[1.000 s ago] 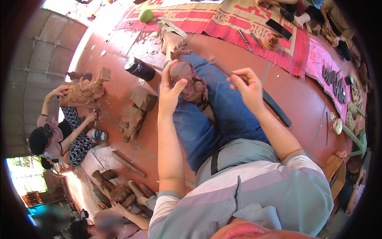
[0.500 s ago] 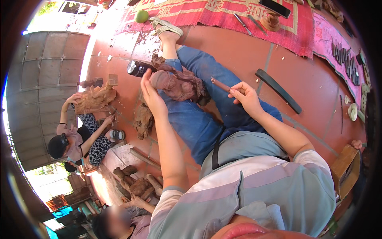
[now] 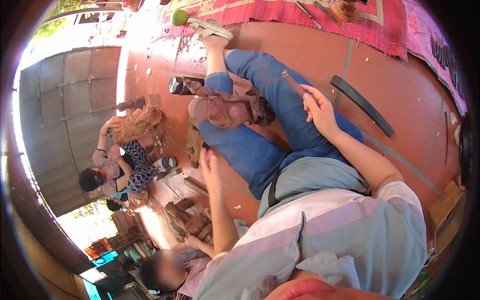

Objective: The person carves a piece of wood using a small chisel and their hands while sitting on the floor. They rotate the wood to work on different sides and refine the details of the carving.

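Note:
A reddish-brown carved wooden figure lies across my legs, its rounded head end toward the left. My left hand is off the carving, held in the air nearer to me, with its fingers apart and nothing visible in them. In my right hand is a short brown rod, like a tool handle, gripped at its near end and pointing up and left. The rod stays apart from the carving. Beyond the carving's head lies a black cylinder with a silver end.
A dark curved strip lies on the tiles to my right. Slim tools rest on the red mat ahead. A rough wood piece sits by my left leg. Two co-workers handle wood on the left.
My left hand has left the carving's head and come back toward me. My right hand still holds the rod. The whole view has shifted slightly.

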A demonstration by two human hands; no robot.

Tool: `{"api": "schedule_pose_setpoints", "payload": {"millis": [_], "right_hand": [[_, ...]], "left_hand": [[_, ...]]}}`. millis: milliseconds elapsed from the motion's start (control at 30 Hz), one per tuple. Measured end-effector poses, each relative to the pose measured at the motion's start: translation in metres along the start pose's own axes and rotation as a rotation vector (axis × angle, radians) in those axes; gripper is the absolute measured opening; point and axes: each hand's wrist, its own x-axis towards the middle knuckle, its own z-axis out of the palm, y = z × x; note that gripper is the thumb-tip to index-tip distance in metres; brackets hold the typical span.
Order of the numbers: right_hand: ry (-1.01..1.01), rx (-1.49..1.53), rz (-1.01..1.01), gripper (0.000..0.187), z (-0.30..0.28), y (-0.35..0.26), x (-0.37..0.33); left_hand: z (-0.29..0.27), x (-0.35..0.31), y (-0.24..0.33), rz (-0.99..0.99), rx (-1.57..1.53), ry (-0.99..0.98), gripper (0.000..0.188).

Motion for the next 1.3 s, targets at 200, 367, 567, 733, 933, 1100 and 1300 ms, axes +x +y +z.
{"api": "schedule_pose_setpoints", "payload": {"millis": [200, 367, 567, 733, 933, 1100, 1300], "right_hand": [[-0.014, -0.031, -0.097, 0.041, -0.003, 0.000, -0.004], [-0.026, -0.054, -0.103, 0.042, -0.006, -0.011, -0.030], [0.132, -0.048, -0.194, 0.033, -0.070, -0.032, -0.089], [0.178, -0.054, -0.259, 0.028, -0.076, -0.068, -0.093], [0.083, 0.053, -0.201, 0.028, -0.024, -0.079, -0.055], [-0.298, 0.213, 0.104, 0.031, 0.004, -0.060, -0.016], [-0.149, 0.035, 0.233, 0.038, 0.070, -0.012, 0.042]], "left_hand": [[0.049, 0.037, 0.154, 0.546, 0.008, -0.003, 0.085], [0.095, 0.076, 0.174, 0.793, 0.327, 0.220, 0.074], [0.113, 0.097, 0.201, 0.574, 0.576, 0.288, 0.075], [0.090, 0.107, 0.200, 0.421, 0.552, 0.315, 0.081], [0.047, 0.127, 0.194, 0.271, 0.512, 0.299, 0.087], [0.021, 0.208, 0.170, 0.196, 0.517, 0.325, 0.075], [-0.013, 0.218, 0.172, -0.049, 0.387, 0.265, 0.061]]}}
